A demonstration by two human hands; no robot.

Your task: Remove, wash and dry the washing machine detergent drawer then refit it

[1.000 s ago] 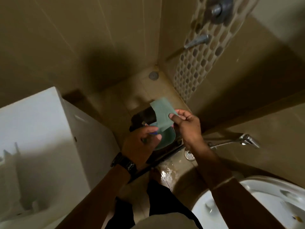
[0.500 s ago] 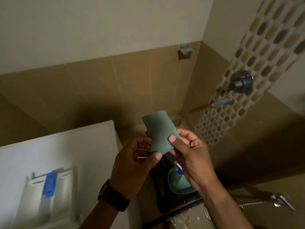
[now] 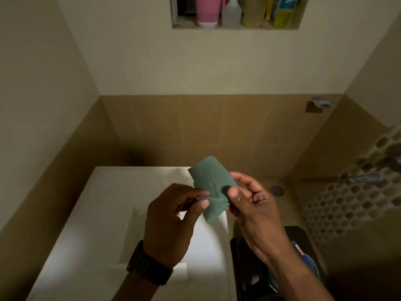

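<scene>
since the earlier frame the view has tipped up and the hands have lifted: the green cloth (image 3: 211, 187) now sits over the top of the white washing machine (image 3: 104, 213) instead of over the floor, and a wall niche with bottles (image 3: 236, 11) has come into view. the detergent drawer that lay on the machine top half a second ago isn't visible now, so i can't tell where it is.

left hand (image 3: 173, 222) pinches the cloth's lower left edge between thumb and fingertips, other fingers loosely curled. right hand (image 3: 253, 205) pinches the right edge with the thumb on top, and its fingers look wet.

handling-wise i'd guess the cloth is light, thin and floppy, folded into a few layers, so it holds shape only where it's pinched. grabbing by the edges like this seems right for unfolding or refolding. damp fingers shouldn't slip much on fabric.

around it: a black stool-like thing (image 3: 260, 268) just right of the machine with a teal basin (image 3: 312, 270) mostly hidden behind the right forearm, a tap (image 3: 366, 181) on the mosaic tile strip, and a floor drain (image 3: 276, 190). nothing stands between the hands and the machine top.
</scene>
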